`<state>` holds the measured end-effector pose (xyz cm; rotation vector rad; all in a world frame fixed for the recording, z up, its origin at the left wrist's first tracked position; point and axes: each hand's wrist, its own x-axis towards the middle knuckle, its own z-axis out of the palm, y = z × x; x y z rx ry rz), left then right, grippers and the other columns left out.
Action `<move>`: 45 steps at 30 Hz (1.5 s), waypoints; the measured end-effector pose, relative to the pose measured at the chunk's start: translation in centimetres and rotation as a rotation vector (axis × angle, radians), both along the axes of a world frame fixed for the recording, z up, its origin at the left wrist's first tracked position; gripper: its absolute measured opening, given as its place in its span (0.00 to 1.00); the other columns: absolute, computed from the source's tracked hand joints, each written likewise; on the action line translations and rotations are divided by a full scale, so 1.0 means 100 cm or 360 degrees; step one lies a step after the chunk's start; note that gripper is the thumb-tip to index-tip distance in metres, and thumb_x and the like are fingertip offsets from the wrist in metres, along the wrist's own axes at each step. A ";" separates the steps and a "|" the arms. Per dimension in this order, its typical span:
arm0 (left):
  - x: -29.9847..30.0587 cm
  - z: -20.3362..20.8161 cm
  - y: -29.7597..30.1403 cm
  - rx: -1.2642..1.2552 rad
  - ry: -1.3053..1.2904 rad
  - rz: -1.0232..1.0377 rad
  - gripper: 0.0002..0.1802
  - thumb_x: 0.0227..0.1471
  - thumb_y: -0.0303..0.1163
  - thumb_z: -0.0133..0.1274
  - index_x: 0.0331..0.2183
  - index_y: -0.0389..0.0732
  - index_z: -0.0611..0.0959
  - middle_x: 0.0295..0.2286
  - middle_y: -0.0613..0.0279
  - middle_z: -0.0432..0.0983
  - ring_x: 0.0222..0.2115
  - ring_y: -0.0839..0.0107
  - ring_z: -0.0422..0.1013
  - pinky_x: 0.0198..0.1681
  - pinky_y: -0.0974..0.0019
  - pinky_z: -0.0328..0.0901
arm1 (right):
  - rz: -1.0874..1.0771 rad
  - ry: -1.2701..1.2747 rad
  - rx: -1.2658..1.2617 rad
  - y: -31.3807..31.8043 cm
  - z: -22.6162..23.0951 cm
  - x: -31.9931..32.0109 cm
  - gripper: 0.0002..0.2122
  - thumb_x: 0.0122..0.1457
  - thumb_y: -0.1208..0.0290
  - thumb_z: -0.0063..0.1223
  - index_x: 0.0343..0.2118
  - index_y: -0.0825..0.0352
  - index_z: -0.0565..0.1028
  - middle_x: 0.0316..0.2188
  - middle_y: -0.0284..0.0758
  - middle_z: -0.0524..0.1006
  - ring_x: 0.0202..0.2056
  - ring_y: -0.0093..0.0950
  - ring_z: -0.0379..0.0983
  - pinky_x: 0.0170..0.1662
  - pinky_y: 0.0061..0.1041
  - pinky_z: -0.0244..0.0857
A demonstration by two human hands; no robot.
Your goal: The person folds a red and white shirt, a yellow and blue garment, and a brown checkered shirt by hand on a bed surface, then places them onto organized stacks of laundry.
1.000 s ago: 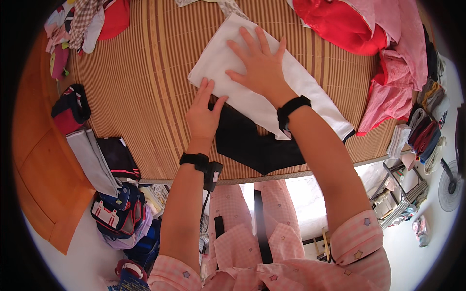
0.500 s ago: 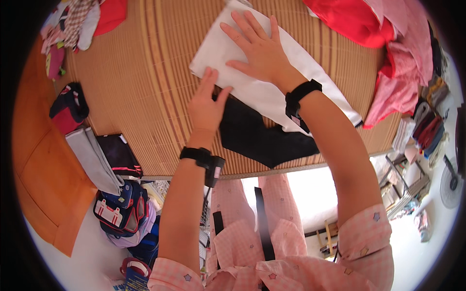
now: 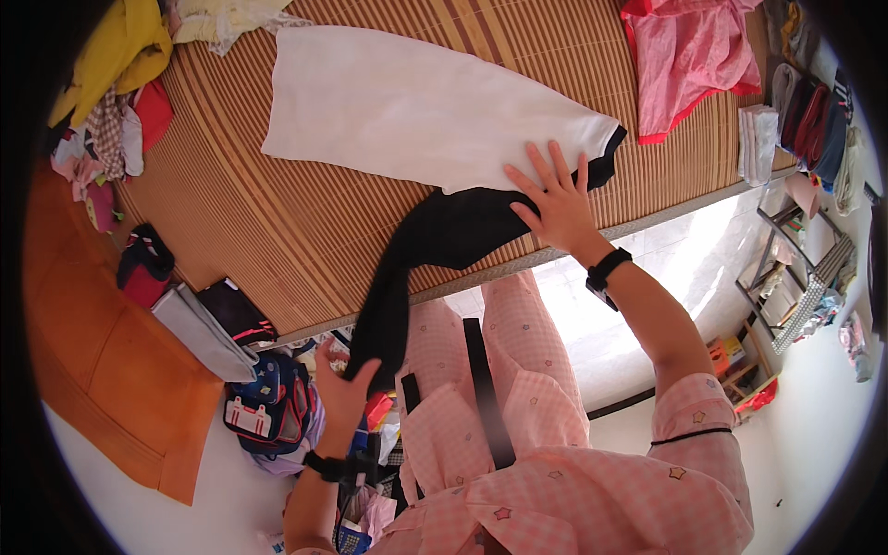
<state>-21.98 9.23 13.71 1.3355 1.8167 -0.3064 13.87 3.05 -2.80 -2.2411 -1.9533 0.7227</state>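
Observation:
A white garment with black parts, apparently a long-sleeved top (image 3: 398,106), lies folded lengthwise on the slatted mat. One black sleeve (image 3: 458,222) runs along its near side and hangs past the mat's edge. My left hand (image 3: 338,398), low and to the left, holds the hanging end of that sleeve; its fingertips are partly hidden behind the cloth. With fingers spread, my right hand (image 3: 558,205) lies flat on the garment near its narrow, dark-edged right end.
The bamboo-slat mat (image 3: 231,194) has an edge just in front of my legs. Folded grey cloth (image 3: 199,333) and a dark backpack (image 3: 273,407) sit at left. A pink garment (image 3: 689,65) lies at far right. Yellow clothing (image 3: 116,60) is piled far left.
The white garment has turned to lie more crosswise. My left hand moved from its edge down toward me, drawing the black sleeve out. My right hand shifted to the garment's right end.

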 end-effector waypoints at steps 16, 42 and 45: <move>0.081 0.116 0.030 -0.1338 -0.0549 0.0556 0.29 0.40 0.21 0.59 0.47 0.33 0.72 0.41 0.63 0.73 0.41 0.74 0.68 0.46 0.71 0.62 | 0.0036 0.0239 0.0471 -0.017 -0.005 0.007 0.20 0.58 0.61 0.44 0.54 0.50 0.64 0.58 0.28 0.58 0.61 0.34 0.46 0.60 0.53 0.35; 0.315 -0.099 0.209 0.0305 -0.1708 -0.1962 0.36 0.33 0.30 0.60 0.49 0.35 0.72 0.45 0.57 0.70 0.45 0.70 0.68 0.49 0.72 0.59 | -0.1743 0.0711 0.0633 0.007 -0.009 -0.031 0.07 0.49 0.71 0.55 0.22 0.69 0.70 0.13 0.39 0.70 0.16 0.36 0.66 0.25 0.32 0.56; 0.300 -0.104 0.218 0.0116 -0.1737 -0.2056 0.36 0.32 0.26 0.61 0.49 0.34 0.72 0.47 0.56 0.69 0.46 0.70 0.67 0.49 0.73 0.59 | -0.1897 0.0771 0.0570 0.019 0.006 -0.032 0.06 0.48 0.74 0.54 0.28 0.68 0.70 0.18 0.39 0.72 0.21 0.37 0.69 0.32 0.34 0.58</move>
